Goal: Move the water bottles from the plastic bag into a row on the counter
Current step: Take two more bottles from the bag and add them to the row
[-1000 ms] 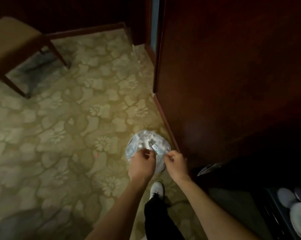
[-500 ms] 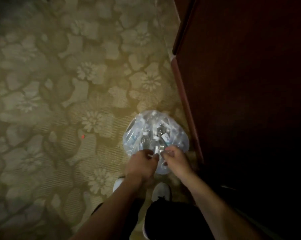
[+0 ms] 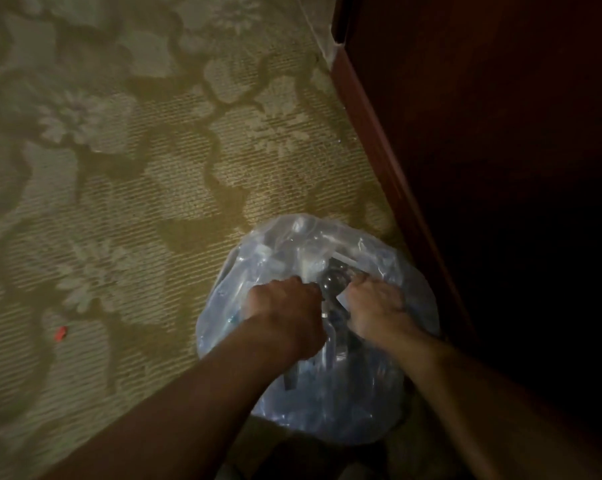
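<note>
A clear bluish plastic bag (image 3: 285,251) stands on the patterned carpet beside a dark wooden cabinet. Blurred clear water bottles (image 3: 332,282) show through its top between my hands. My left hand (image 3: 285,310) grips the bag's plastic on the left side of the opening. My right hand (image 3: 375,306) grips the plastic on the right side. Both hands have curled fingers. The bottles lower in the bag are hidden by crumpled plastic and my forearms. The counter is out of view.
The dark red-brown cabinet (image 3: 483,168) fills the right side, its base edge running diagonally right beside the bag. Floral beige carpet (image 3: 136,168) spreads to the left. A small red scrap (image 3: 61,332) lies on the carpet at left.
The view has dropped much closer to the bag. My hands have moved apart at its top, pulling the opening wider. The chair and my shoes have left the view.
</note>
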Motion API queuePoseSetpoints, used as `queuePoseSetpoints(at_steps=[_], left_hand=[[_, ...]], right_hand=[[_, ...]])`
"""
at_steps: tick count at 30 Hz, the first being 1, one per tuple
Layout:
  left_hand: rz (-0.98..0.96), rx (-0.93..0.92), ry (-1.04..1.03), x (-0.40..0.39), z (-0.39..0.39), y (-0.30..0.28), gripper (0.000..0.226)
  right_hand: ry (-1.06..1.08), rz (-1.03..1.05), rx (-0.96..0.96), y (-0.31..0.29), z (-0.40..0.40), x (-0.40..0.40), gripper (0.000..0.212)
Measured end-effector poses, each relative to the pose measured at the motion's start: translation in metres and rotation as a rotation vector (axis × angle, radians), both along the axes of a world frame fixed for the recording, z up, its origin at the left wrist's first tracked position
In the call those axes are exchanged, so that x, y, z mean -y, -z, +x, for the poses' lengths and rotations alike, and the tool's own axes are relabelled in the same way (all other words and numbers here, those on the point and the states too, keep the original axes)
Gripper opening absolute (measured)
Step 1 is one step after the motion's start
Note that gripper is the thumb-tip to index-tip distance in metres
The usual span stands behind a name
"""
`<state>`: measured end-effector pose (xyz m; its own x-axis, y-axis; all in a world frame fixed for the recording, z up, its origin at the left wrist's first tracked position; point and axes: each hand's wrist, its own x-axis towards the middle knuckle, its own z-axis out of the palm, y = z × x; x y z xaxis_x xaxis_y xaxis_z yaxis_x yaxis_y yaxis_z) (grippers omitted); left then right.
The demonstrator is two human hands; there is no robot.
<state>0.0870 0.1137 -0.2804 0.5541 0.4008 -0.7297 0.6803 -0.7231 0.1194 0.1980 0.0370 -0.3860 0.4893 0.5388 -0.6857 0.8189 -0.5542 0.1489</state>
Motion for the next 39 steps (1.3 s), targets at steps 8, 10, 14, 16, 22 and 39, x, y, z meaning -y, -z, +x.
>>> queuePoseSetpoints(at_steps=[8,10,14,16,22,39], left_hand=[[0.008,-0.083,0.118,-0.013,0.015,0.019,0.038],[-0.006,-0.064,0.103,-0.013,0.017,0.018,0.039],[0.006,0.004,0.107,-0.018,0.006,0.015,0.056],[-0.064,0.018,0.098,-0.019,-0.003,0.014,0.072],[-0.459,0.386,-0.25,-0.033,-0.016,-0.01,0.076],[-0.196,0.166,-0.339,-0.047,-0.039,0.004,0.083]], right_hand=[[-0.102,0.119,0.064,0.008,0.002,-0.003,0.083],[-0.047,0.207,-0.022,-0.005,0.009,-0.002,0.083],[-0.006,0.309,-0.183,-0.033,0.018,0.01,0.088],[0.052,0.375,-0.302,-0.046,0.019,0.019,0.089],[0.308,0.675,-0.332,-0.069,0.001,0.011,0.078],[0.434,0.349,-0.495,-0.048,-0.021,0.014,0.049]])
